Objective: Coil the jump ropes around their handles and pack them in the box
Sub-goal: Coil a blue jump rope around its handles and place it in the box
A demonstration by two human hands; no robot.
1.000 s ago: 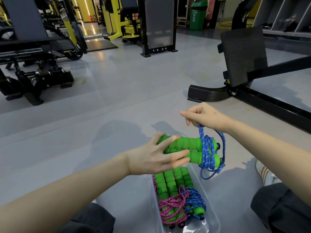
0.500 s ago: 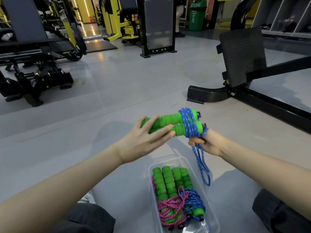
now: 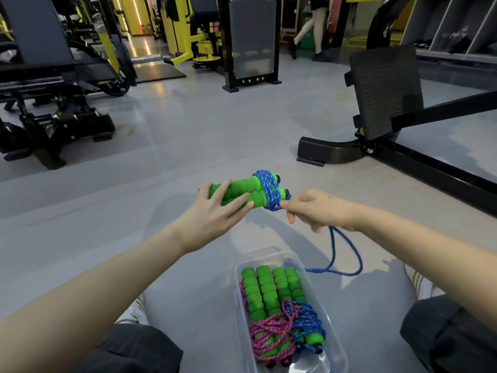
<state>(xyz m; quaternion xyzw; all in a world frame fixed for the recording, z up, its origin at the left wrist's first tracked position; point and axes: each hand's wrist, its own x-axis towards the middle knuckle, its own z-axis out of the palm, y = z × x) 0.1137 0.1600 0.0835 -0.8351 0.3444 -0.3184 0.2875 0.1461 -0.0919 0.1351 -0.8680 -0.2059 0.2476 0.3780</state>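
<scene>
My left hand (image 3: 215, 211) grips the two green foam handles (image 3: 242, 191) of a jump rope, held side by side above the floor. Blue rope (image 3: 267, 189) is wound around their right ends. My right hand (image 3: 320, 208) pinches the blue rope just below the coil, and a loose loop (image 3: 347, 254) hangs from it down to the floor. In front of me a clear plastic box (image 3: 333, 345) holds two coiled jump ropes with green handles, one pink (image 3: 269, 332) and one blue (image 3: 306, 324).
I sit on a grey gym floor with my knees either side of the box. A black machine base and footplate (image 3: 384, 92) stand at the right. More black and yellow gym machines (image 3: 59, 122) stand at the left and back. A person (image 3: 312, 25) walks far behind.
My right hand has come from under the handles to their right side with the rope. More rope sits on the coil, and the hanging loop is shorter.
</scene>
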